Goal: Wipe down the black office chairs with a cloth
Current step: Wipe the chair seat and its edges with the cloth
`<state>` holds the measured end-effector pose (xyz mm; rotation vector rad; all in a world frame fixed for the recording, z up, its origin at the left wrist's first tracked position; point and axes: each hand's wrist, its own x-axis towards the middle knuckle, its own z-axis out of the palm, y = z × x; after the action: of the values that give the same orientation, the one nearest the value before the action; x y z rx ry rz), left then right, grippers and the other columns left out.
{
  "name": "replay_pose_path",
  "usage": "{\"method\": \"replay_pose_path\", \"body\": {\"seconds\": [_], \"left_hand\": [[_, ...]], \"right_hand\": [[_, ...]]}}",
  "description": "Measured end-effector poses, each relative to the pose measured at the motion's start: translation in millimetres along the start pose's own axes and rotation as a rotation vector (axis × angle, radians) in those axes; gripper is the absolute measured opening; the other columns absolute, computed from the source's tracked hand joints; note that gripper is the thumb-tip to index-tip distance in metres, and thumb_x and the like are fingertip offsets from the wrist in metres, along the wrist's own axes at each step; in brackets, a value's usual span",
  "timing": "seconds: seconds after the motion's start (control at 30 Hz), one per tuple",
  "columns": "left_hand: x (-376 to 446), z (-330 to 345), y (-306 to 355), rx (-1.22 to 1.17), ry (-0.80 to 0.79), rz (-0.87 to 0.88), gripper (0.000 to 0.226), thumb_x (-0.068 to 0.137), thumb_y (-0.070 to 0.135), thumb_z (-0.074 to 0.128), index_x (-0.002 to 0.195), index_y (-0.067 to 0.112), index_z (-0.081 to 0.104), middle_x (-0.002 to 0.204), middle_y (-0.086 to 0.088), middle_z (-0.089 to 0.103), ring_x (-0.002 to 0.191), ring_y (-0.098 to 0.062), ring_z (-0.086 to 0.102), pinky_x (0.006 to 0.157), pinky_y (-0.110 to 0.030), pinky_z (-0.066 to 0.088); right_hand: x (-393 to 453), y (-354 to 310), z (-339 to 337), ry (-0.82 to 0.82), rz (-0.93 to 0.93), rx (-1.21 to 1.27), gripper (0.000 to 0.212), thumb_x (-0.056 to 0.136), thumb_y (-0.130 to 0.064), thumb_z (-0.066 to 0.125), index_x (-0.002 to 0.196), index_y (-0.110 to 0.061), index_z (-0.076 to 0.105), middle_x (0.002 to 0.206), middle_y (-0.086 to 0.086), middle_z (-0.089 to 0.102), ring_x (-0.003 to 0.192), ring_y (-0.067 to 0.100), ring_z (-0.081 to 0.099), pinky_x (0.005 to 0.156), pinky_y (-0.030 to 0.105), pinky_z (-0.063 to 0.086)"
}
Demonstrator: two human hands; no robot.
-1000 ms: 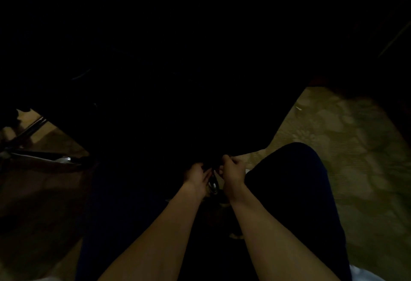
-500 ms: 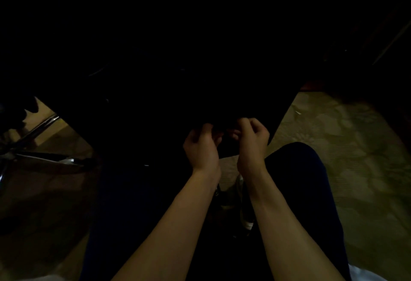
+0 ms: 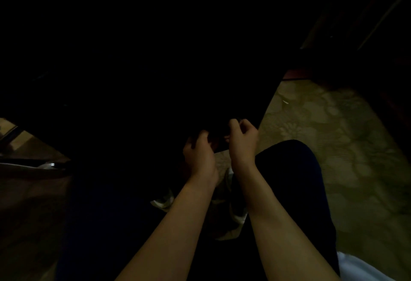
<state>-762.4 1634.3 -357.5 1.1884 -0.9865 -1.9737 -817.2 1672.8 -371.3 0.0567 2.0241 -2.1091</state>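
The scene is very dark. A black office chair (image 3: 155,80) fills the upper middle, its seat corner ending just in front of my hands. My left hand (image 3: 200,154) and my right hand (image 3: 243,140) are side by side at that corner, fingers curled. Between them they pinch a dark piece of material (image 3: 219,145) that looks like a cloth. It is hard to tell apart from the black seat behind it.
A chrome chair base (image 3: 44,165) shows at the left over brown floor. Pale patterned carpet (image 3: 333,147) spreads to the right, with a small white scrap (image 3: 285,102) on it. My dark-trousered knee (image 3: 289,180) and my shoes (image 3: 233,216) are below. Dark wooden furniture (image 3: 367,24) stands at upper right.
Both hands have risen together from low between my knees up to the chair's seat corner. They have spread slightly apart, and my view has shifted a little.
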Motion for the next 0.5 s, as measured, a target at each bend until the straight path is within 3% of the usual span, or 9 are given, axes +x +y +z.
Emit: {"method": "replay_pose_path", "body": {"seconds": [0.17, 0.23, 0.3, 0.4, 0.5], "left_hand": [[7.8, 5.2, -26.9, 0.039, 0.034, -0.142, 0.036, 0.099, 0.009, 0.056, 0.135, 0.007, 0.053, 0.104, -0.006, 0.068, 0.085, -0.010, 0.068, 0.058, -0.014, 0.053], [13.2, 7.8, -35.7, 0.065, 0.039, -0.196, 0.037, 0.100, 0.009, 0.055, 0.136, 0.006, 0.051, 0.110, -0.009, 0.066, 0.089, -0.013, 0.066, 0.063, -0.017, 0.055], [17.3, 11.5, -42.0, 0.105, 0.042, -0.266, 0.034, 0.100, 0.010, 0.055, 0.133, 0.005, 0.052, 0.115, -0.013, 0.065, 0.098, -0.022, 0.066, 0.077, -0.028, 0.058], [25.7, 13.4, -55.3, 0.265, 0.066, -0.370, 0.033, 0.098, 0.015, 0.058, 0.130, 0.006, 0.056, 0.120, -0.017, 0.065, 0.110, -0.033, 0.063, 0.088, -0.040, 0.054], [29.2, 15.5, -59.6, 0.301, 0.032, -0.475, 0.036, 0.096, 0.016, 0.059, 0.130, 0.006, 0.059, 0.119, -0.018, 0.066, 0.107, -0.033, 0.065, 0.082, -0.039, 0.057]], "right_hand": [[13.0, 29.4, -11.8, 0.007, 0.102, -0.030, 0.023, 0.095, -0.024, 0.055, 0.086, -0.003, 0.058, 0.076, 0.007, 0.059, 0.070, 0.020, 0.057, 0.063, 0.038, 0.046], [16.1, 34.8, -14.9, 0.025, 0.127, -0.039, 0.022, 0.096, -0.021, 0.054, 0.094, 0.000, 0.059, 0.079, 0.008, 0.061, 0.070, 0.018, 0.057, 0.062, 0.034, 0.046], [21.8, 42.0, -16.5, 0.069, 0.185, -0.070, 0.019, 0.097, -0.019, 0.051, 0.098, -0.003, 0.061, 0.081, 0.004, 0.062, 0.071, 0.014, 0.058, 0.062, 0.029, 0.047], [35.2, 52.3, -16.4, 0.097, 0.281, -0.170, 0.020, 0.098, -0.018, 0.048, 0.110, -0.007, 0.060, 0.099, 0.007, 0.066, 0.086, 0.019, 0.063, 0.076, 0.034, 0.052], [46.3, 57.6, -21.8, 0.096, 0.365, -0.223, 0.023, 0.098, -0.014, 0.046, 0.114, -0.006, 0.059, 0.104, 0.011, 0.064, 0.083, 0.021, 0.061, 0.061, 0.026, 0.046]]}}
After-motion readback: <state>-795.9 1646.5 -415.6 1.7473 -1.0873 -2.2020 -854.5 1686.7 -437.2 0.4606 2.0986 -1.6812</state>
